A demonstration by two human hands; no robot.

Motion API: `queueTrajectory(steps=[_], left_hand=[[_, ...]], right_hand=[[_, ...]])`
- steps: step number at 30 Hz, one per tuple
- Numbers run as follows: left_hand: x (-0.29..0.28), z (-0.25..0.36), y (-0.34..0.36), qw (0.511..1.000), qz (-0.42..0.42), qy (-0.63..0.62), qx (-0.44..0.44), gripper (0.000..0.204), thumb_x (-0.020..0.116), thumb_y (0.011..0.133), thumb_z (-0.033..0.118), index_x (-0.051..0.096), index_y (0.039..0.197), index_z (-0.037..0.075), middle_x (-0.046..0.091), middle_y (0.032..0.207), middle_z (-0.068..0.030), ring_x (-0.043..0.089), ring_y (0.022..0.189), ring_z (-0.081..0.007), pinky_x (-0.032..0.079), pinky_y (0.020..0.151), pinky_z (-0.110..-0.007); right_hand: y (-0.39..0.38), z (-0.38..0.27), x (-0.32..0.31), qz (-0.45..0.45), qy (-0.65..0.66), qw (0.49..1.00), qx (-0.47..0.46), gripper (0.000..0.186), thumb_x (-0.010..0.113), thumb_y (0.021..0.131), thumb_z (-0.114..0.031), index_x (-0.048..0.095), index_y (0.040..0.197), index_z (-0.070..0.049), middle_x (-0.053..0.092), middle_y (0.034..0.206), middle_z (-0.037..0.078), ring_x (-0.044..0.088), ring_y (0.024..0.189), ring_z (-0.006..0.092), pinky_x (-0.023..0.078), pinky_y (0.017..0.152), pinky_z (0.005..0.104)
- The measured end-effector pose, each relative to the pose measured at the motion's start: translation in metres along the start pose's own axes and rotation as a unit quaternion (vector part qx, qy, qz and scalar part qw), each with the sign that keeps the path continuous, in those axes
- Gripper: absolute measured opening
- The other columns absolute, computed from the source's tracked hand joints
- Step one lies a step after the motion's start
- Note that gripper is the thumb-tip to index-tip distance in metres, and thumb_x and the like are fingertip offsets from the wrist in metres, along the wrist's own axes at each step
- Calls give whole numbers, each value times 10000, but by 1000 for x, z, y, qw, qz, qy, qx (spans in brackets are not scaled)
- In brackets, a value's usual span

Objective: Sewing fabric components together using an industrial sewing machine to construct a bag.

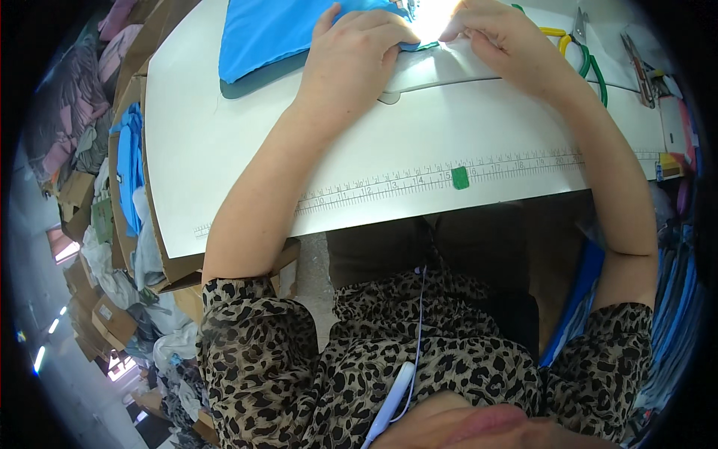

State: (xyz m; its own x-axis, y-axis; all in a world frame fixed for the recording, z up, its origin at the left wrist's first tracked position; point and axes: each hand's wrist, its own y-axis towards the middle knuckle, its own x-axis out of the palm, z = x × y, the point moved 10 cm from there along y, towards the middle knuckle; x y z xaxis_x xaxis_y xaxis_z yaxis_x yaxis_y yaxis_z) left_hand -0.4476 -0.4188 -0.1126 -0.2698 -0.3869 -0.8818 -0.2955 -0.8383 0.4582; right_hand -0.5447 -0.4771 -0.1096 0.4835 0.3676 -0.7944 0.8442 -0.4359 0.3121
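Note:
Blue fabric (265, 37) lies at the top of the white table, with a dark green layer (243, 88) showing along its lower edge. On its right part rests my left hand (351, 49), fingers bent together and pressing the cloth close to a glaring light. Across from it, my right hand (501, 45) has its thumb and fingers pinched at the other side of the glare; what they hold is washed out. Between the hands a narrow dark green edge (428, 46) shows. A small metal machine part (406, 7) is partly visible above it.
Yellow-handled scissors (562, 37), a green-handled tool (594, 73) and thread snips (638, 71) lie beyond my right forearm. A printed ruler strip (419, 183) with a green patch (460, 178) runs along the near table edge. Cardboard boxes (112, 318) and piled cloth (75, 112) stand left.

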Motion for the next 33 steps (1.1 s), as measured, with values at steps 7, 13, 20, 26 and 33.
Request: queueTrajectory(steps=[7, 13, 20, 26, 33], left_hand=[[2, -7, -1, 1000, -5, -11, -14, 116, 672, 879, 120, 728, 977, 146, 701, 1037, 29, 643, 959, -180, 348, 1094, -444], [2, -9, -1, 1000, -6, -22, -20, 126, 667, 883, 111, 723, 991, 145, 696, 1027, 23, 640, 945, -176, 334, 1104, -442], [5, -15, 0, 997, -22, -46, -53, 163, 648, 891, 91, 699, 1038, 142, 679, 1039, 9, 633, 922, -188, 320, 1116, -442], [5, -14, -2, 998, -25, -39, -47, 171, 646, 897, 95, 706, 1050, 142, 674, 1056, -2, 629, 933, -186, 316, 1118, -440], [5, -4, 9, 993, -96, -30, -56, 184, 624, 885, 80, 720, 1037, 120, 676, 1083, -56, 616, 1061, -227, 316, 1113, -510]], right_hand=[[0, -4, 0, 7, -21, 1000, -8, 194, 537, 794, 35, 697, 897, -5, 657, 883, 167, 634, 889, 325, 500, 828, 403], [0, -9, 8, -33, -67, 997, 2, 286, 560, 784, 30, 740, 981, -75, 651, 915, 139, 628, 888, 296, 500, 812, 382], [-4, -14, 13, -16, -172, 983, -56, 298, 566, 822, 0, 751, 1038, -88, 659, 1002, 137, 608, 974, 279, 465, 905, 376], [0, -8, 10, -47, -120, 991, 22, 283, 570, 828, 1, 752, 1029, -80, 654, 995, 133, 601, 986, 281, 458, 916, 377], [-2, -3, 9, -41, -114, 992, 34, 268, 576, 826, 2, 754, 1010, -79, 655, 976, 134, 604, 981, 291, 465, 903, 372]])
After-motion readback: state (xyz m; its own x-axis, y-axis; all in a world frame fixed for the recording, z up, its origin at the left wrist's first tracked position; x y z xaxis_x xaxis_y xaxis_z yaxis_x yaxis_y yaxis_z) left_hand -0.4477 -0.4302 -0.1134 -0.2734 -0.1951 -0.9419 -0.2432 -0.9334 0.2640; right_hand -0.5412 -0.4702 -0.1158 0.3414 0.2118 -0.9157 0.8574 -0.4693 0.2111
